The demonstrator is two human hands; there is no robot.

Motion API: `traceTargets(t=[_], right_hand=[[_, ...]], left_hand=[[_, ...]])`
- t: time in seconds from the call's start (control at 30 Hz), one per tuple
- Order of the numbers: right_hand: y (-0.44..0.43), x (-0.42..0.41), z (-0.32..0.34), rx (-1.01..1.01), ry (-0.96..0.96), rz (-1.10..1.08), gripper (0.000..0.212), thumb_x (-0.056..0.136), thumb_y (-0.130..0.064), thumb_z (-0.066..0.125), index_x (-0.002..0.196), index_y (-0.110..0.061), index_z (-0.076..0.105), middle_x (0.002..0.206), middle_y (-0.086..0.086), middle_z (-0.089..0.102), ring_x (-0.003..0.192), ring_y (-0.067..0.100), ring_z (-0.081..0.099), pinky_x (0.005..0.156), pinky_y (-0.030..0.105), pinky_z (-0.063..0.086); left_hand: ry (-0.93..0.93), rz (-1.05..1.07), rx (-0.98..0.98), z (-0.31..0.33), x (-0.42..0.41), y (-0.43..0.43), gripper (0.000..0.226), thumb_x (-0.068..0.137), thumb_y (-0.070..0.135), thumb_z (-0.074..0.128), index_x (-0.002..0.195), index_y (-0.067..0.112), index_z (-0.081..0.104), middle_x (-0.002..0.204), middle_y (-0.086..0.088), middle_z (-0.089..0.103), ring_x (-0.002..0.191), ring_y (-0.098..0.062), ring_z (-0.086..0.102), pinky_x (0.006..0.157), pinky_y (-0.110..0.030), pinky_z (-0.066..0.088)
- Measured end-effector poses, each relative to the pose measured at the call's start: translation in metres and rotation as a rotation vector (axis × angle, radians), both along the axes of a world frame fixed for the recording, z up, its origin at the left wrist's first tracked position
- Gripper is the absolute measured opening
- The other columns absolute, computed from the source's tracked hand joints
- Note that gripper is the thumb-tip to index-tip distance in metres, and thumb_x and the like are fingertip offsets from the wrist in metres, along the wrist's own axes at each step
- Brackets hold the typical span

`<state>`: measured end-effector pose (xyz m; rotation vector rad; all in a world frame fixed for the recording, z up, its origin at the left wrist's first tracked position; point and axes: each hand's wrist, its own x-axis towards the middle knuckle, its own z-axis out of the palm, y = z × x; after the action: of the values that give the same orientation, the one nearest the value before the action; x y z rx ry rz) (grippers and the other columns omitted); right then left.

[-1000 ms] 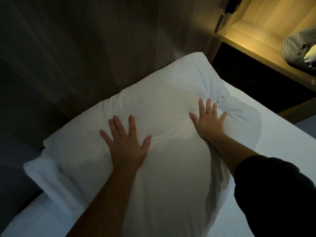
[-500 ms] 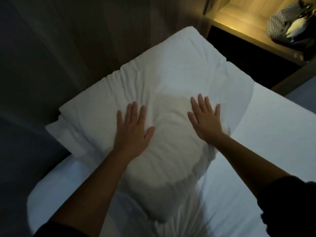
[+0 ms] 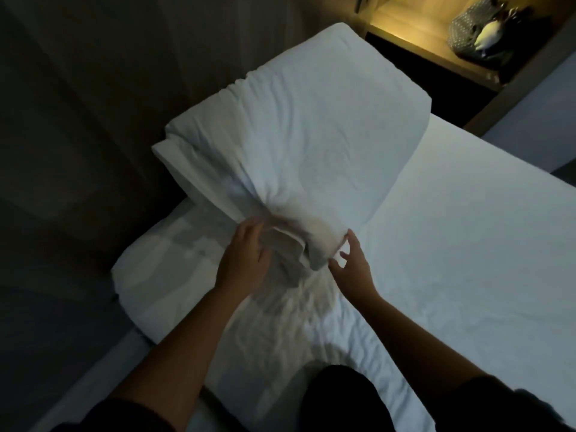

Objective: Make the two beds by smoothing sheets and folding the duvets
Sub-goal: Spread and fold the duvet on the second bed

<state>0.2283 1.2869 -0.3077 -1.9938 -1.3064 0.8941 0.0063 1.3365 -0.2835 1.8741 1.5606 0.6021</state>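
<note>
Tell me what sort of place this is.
Most likely a bedroom, perhaps a hotel room. A white-sheeted bed fills the view, a bulky white folded duvet lies on it by the wall, and a warmly lit wooden bedside shelf holds a grey spotted bag.

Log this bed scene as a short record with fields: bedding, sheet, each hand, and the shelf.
Bedding: folded white bedding, at the head of the bed
Sheet: white sheet, wrinkled nearest the person
Left hand: left hand on the bedding's loose near end; grip blurred
Right hand: right hand with fingers spread, at the bedding's near corner
Shelf: lit wooden shelf holding a dotted bag
</note>
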Motion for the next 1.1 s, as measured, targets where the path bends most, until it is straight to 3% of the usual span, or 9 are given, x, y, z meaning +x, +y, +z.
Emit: traceTargets(t=[0.17, 0.33, 0.57, 0.63, 0.7, 0.77, 0.83, 0.97, 1.1], right_hand=[[-0.011, -0.037, 0.006, -0.017, -0.09, -0.19, 0.08, 0.079, -0.046, 0.072, 0.143, -0.022, 0.03, 0.132, -0.006, 0.055, 0.111, 0.016, 0.059, 0.086, 0.036, 0.051], [0.009, -0.037, 0.022, -0.132, -0.603, -0.078, 0.023, 0.091, -0.038, 0.049, 0.098, -0.017, 0.046, 0.099, 0.004, 0.061, 0.086, 0.031, 0.061, 0.067, 0.031, 0.035], [0.001, -0.008, 0.034, -0.056, -0.66, 0.149, 0.023, 0.094, -0.029, 0.046, 0.078, -0.013, 0.042, 0.07, 0.002, 0.053, 0.067, 0.03, 0.047, 0.06, 0.034, 0.037], [-0.001, -0.005, 0.033, -0.08, -0.579, 0.168, 0.021, 0.093, -0.03, 0.047, 0.079, -0.013, 0.048, 0.07, 0.002, 0.06, 0.07, 0.029, 0.054, 0.064, 0.035, 0.044], [-0.004, -0.001, 0.03, -0.1, -0.362, 0.128, 0.015, 0.089, -0.029, 0.052, 0.08, -0.018, 0.055, 0.072, -0.002, 0.065, 0.073, 0.022, 0.061, 0.068, 0.035, 0.048], [-0.008, 0.001, 0.026, -0.069, -0.092, 0.022, 0.007, 0.084, -0.021, 0.056, 0.08, -0.024, 0.061, 0.079, -0.006, 0.068, 0.079, 0.015, 0.065, 0.072, 0.034, 0.05], [-0.01, 0.0, 0.025, -0.022, 0.117, -0.098, 0.013, 0.078, -0.02, 0.053, 0.087, -0.025, 0.062, 0.092, -0.006, 0.069, 0.09, 0.016, 0.067, 0.078, 0.035, 0.052], [-0.006, -0.003, 0.025, -0.013, 0.445, -0.245, 0.034, 0.084, -0.013, 0.051, 0.117, -0.016, 0.059, 0.118, 0.004, 0.062, 0.108, 0.023, 0.063, 0.086, 0.04, 0.053], [0.002, -0.005, 0.025, -0.059, 0.759, -0.327, 0.03, 0.094, -0.015, 0.049, 0.123, -0.012, 0.056, 0.108, 0.005, 0.067, 0.1, 0.024, 0.065, 0.087, 0.038, 0.051]], left_hand=[[-0.136, 0.129, -0.287, -0.011, 0.008, -0.015, 0.016, 0.096, 0.018, 0.054, 0.107, 0.009, 0.063, 0.106, -0.006, 0.063, 0.096, -0.02, 0.059, 0.08, -0.026, 0.042], [-0.218, -0.111, -0.362, -0.037, 0.019, -0.017, 0.041, 0.094, 0.004, 0.05, 0.133, 0.012, 0.055, 0.136, -0.006, 0.056, 0.126, -0.02, 0.052, 0.103, -0.023, 0.039], [-0.049, -0.323, -0.324, -0.042, 0.033, -0.018, 0.054, 0.094, 0.003, 0.044, 0.145, 0.019, 0.039, 0.151, -0.004, 0.035, 0.134, -0.022, 0.038, 0.104, -0.024, 0.031], [-0.062, -0.219, -0.269, -0.038, 0.036, -0.018, 0.039, 0.09, 0.009, 0.046, 0.128, 0.016, 0.057, 0.135, -0.006, 0.051, 0.12, -0.024, 0.051, 0.099, -0.03, 0.042], [-0.193, -0.021, -0.163, -0.026, 0.038, -0.024, 0.023, 0.079, 0.015, 0.044, 0.087, 0.016, 0.066, 0.091, -0.001, 0.068, 0.086, -0.015, 0.063, 0.078, -0.03, 0.051], [-0.391, 0.061, -0.053, -0.006, 0.041, -0.037, 0.021, 0.07, 0.011, 0.042, 0.064, 0.017, 0.061, 0.059, 0.012, 0.061, 0.061, -0.001, 0.058, 0.06, -0.018, 0.047], [-0.546, 0.033, -0.065, 0.011, 0.051, -0.048, 0.027, 0.072, 0.004, 0.042, 0.07, 0.012, 0.067, 0.063, 0.016, 0.063, 0.063, 0.002, 0.06, 0.06, -0.011, 0.044], [-0.598, 0.095, -0.236, 0.009, 0.074, -0.04, 0.036, 0.085, 0.017, 0.043, 0.114, 0.01, 0.062, 0.112, -0.001, 0.066, 0.102, -0.011, 0.062, 0.082, -0.016, 0.046], [-0.638, 0.152, -0.458, 0.004, 0.087, -0.017, 0.041, 0.071, 0.043, 0.059, 0.105, 0.02, 0.058, 0.105, 0.001, 0.069, 0.1, -0.014, 0.064, 0.09, -0.037, 0.052]])
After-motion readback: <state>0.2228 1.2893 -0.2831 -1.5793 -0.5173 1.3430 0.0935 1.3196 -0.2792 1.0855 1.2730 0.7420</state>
